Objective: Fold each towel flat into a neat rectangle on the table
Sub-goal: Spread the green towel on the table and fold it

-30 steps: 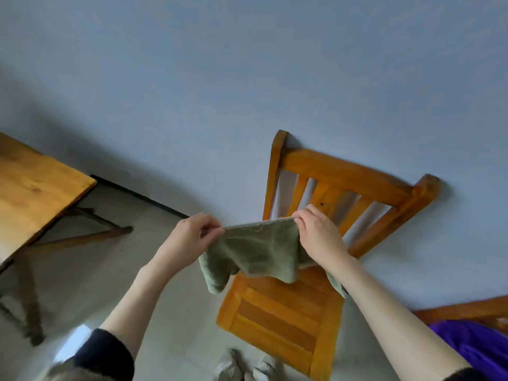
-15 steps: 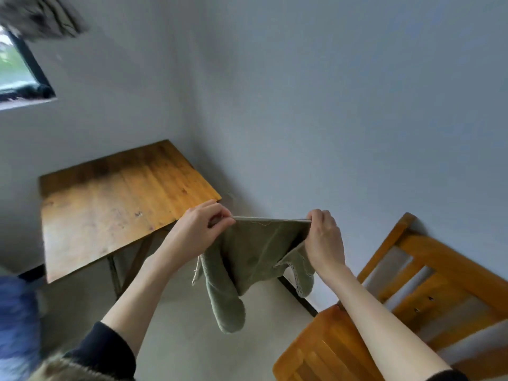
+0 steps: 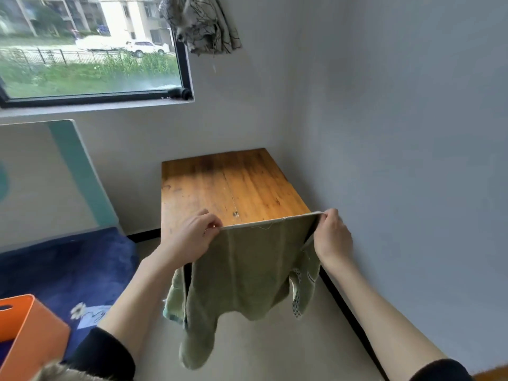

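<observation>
The green towel [image 3: 247,273] hangs in the air in front of the wooden table [image 3: 231,185], touching nothing but the hands. Its taut top edge runs left to right, rising slightly toward the right, and the rest droops downward in uneven folds, the lowest lobe at the left. The left hand [image 3: 192,235] pinches the left top corner between curled fingers and thumb; the right hand [image 3: 332,237] pinches the right corner likewise. An orange bin [image 3: 30,334] sits at lower left on a dark blue rug [image 3: 68,270], below a window [image 3: 90,48].
</observation>
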### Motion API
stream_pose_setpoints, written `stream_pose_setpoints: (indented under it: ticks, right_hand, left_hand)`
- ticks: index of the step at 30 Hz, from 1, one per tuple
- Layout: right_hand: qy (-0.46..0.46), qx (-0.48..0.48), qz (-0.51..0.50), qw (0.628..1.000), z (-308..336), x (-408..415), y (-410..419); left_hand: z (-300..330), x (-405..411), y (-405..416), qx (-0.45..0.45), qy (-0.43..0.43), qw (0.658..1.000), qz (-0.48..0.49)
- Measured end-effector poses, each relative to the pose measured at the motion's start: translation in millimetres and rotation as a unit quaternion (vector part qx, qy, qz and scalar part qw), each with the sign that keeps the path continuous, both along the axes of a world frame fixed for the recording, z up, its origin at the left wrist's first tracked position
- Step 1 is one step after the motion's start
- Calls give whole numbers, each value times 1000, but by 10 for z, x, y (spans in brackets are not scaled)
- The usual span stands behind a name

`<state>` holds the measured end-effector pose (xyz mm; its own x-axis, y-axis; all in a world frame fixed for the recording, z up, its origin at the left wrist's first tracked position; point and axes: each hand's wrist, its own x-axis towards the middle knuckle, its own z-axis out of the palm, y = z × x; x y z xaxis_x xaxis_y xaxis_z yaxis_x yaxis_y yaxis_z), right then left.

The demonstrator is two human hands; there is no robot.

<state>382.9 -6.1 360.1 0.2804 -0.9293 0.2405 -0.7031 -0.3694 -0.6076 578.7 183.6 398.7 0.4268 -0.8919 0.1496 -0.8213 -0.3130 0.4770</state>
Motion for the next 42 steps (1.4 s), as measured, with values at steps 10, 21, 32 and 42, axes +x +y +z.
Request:
stream_pose_setpoints:
  ticks: [10,21,32,42]
  right_hand:
    - [106,-105,72,986,-300,843,-515]
    - [155,-26,73,985,-666,1703,-1693]
    - [56,163,49,984,-984,2945,-2850]
    - [198,135,81,967,-1660,3910,-3613]
  left_hand:
    - [-279,810,-134,-26,50,983,173]
    - [-771,1764,-1174,52,79,979,179]
    - [-1125,2960,-2079,72,85,973,201]
    - [-1927,4127,-2865,118,134,966,185]
